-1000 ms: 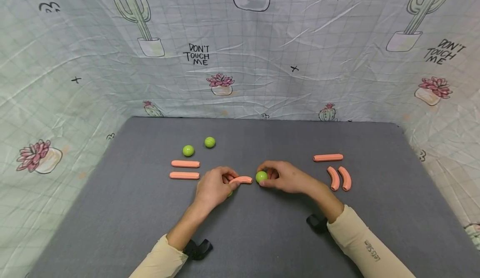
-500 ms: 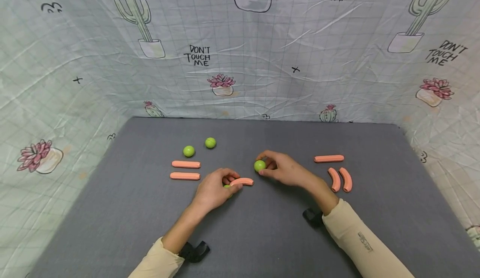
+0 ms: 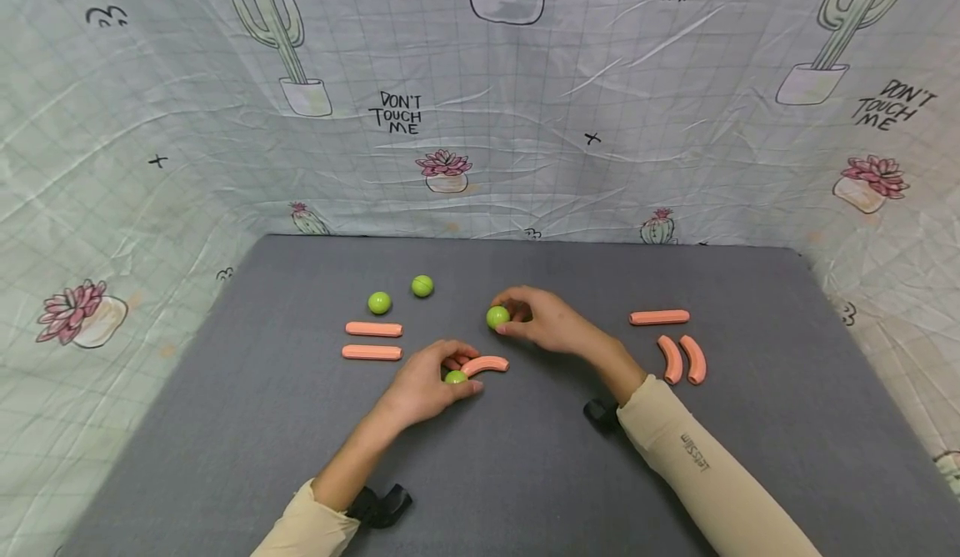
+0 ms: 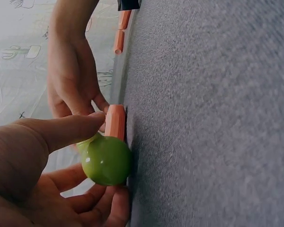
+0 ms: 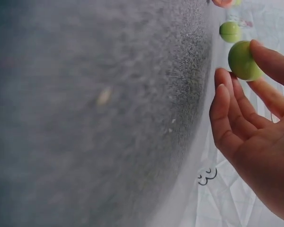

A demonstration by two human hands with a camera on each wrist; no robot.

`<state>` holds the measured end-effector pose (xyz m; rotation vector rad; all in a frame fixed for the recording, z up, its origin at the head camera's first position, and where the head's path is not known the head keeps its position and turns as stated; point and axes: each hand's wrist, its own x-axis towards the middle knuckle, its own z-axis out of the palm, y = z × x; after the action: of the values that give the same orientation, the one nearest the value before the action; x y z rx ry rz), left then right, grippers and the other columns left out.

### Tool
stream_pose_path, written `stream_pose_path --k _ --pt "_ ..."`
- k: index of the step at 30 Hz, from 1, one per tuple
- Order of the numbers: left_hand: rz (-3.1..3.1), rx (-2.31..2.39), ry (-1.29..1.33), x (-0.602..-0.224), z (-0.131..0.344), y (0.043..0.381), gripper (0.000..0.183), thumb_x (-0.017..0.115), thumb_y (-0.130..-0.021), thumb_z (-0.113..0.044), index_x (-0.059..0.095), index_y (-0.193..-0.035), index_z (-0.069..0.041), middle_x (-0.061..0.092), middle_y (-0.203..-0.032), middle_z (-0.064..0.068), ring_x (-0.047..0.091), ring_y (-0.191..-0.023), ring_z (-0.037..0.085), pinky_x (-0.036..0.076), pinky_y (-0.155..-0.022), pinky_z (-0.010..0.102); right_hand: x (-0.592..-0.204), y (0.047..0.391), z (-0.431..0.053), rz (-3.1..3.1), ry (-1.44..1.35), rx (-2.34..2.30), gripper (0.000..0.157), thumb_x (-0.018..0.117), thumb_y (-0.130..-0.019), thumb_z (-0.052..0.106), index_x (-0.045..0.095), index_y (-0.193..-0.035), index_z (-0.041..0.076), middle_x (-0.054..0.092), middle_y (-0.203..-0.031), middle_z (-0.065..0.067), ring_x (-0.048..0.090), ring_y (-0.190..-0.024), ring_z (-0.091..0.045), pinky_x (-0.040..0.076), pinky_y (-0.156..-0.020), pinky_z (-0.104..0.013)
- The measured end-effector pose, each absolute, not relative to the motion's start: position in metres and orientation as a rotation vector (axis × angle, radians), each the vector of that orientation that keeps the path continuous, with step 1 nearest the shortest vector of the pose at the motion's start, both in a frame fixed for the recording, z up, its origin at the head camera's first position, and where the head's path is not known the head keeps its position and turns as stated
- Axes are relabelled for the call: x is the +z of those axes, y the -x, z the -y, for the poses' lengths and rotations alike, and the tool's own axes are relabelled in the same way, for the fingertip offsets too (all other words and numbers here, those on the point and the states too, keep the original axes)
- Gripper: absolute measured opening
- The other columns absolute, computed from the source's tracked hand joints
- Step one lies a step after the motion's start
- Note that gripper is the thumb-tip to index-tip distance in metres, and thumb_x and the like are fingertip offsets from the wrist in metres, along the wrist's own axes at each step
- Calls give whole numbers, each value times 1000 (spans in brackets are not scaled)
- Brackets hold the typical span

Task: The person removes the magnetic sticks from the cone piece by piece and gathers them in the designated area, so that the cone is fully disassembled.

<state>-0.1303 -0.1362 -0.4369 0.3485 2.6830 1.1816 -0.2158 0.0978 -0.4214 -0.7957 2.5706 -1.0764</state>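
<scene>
My right hand (image 3: pixel 543 319) pinches a shiny green ball (image 3: pixel 497 318) between thumb and fingertips; in the right wrist view this ball (image 5: pixel 244 60) shows up close. Nearer to me, my left hand (image 3: pixel 429 382) arches around another green ball (image 3: pixel 455 377). Its thumb stands apart from the curved orange piece (image 3: pixel 487 364), which meets that ball at one end. From the left wrist, the ball (image 4: pixel 106 161) sits low over the grey surface, with the straight thumb (image 4: pixel 61 132) above it and the fingers on its other side. The orange piece (image 4: pixel 115 120) extends beyond it.
Two green balls (image 3: pixel 379 303) lie at the back left of the grey table (image 3: pixel 525 474), above two straight orange pieces (image 3: pixel 372 353). To the right are one straight orange piece (image 3: pixel 659 317) and two curved ones (image 3: pixel 695 360). A printed cloth (image 3: pixel 517 123) hangs behind.
The right hand has carried its green ball left and away from me. My left thumb has come off the curved orange piece and shifted toward me, showing more of the ball beneath.
</scene>
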Motion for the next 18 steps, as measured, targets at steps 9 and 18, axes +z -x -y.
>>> stream_pose_path --k 9,18 --pt "-2639 1218 -417 -438 144 129 44 87 -85 -19 71 -126 -10 73 -111 4 67 -102 17 54 -89 36 -421 232 -81 -2573 819 -1060 34 76 -97 20 69 -129 13 73 -113 -8 69 -99 -20 56 -86 -36" --pt "-2605 1202 -444 -438 148 129 48 87 -86 -17 69 -130 -9 71 -118 7 66 -106 20 55 -87 33 -424 246 -66 -2546 802 -1046 32 75 -98 19 69 -129 12 74 -118 -9 70 -107 -22 57 -92 -37"
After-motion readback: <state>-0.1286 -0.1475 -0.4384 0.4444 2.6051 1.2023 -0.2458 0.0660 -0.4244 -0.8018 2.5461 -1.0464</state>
